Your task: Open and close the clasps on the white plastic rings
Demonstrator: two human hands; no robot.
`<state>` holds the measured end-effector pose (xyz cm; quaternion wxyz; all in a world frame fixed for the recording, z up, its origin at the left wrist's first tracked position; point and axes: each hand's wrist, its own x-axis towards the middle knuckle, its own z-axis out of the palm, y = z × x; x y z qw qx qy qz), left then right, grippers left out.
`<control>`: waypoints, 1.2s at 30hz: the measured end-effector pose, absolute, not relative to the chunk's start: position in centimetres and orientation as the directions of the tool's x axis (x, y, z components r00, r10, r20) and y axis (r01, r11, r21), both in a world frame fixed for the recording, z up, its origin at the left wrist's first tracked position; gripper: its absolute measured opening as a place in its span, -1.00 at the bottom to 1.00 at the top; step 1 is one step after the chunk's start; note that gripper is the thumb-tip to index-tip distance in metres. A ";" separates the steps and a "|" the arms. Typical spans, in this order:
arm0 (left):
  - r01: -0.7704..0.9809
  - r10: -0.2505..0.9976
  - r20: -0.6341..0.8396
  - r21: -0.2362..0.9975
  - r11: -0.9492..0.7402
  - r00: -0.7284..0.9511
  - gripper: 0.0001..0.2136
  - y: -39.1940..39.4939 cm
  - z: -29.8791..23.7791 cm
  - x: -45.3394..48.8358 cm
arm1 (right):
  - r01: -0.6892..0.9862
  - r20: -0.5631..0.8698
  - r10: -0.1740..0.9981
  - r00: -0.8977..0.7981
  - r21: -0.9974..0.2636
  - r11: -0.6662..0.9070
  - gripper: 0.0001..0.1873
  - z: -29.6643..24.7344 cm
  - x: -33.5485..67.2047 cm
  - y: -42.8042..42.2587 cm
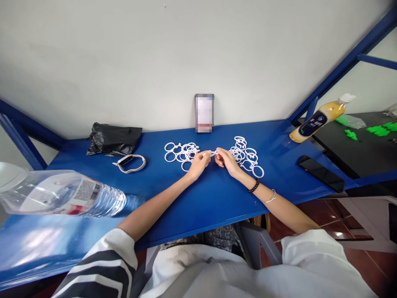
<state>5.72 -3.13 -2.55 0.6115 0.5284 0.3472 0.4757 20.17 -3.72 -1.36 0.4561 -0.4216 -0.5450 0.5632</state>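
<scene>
One white piece (213,153), long axis sideways; left hand (199,164), right hand (228,161), each grip pinching it

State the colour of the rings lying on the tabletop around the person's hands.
White; the rings show best in the head view.

Left hand (199,164), right hand (228,161), white piece (213,154) between

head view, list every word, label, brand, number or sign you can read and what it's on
Nothing reads with certainty.
Yellow-filled bottle: white lettering on dark label, too small and blurred.
Clear bottle: label print and barcode, too small.
Propped phone: screen pixelated, unreadable.
Flat phone: dark screen, no text visible.
</scene>
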 end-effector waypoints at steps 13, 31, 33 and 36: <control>-0.208 0.950 0.045 0.978 0.021 0.310 -0.40 -3.2 -2.3 5.8 | -0.071 0.044 0.977 -0.210 -0.997 0.029 -0.51 -1.5 20.1 -3.9; -0.228 0.952 0.050 0.974 0.021 0.302 -0.45 -3.2 -2.3 5.9 | -0.104 0.034 0.976 -0.214 -0.994 0.012 -0.50 -1.4 19.9 -4.0; -0.227 0.951 0.053 0.974 0.018 0.305 -0.47 -3.2 -2.2 5.8 | -0.102 0.028 0.977 -0.211 -0.995 0.006 -0.50 -1.4 19.9 -4.1; -0.227 0.950 0.058 0.974 0.014 0.308 -0.48 -3.3 -2.2 5.8 | -0.107 0.031 0.976 -0.214 -0.994 0.008 -0.49 -1.4 19.8 -4.2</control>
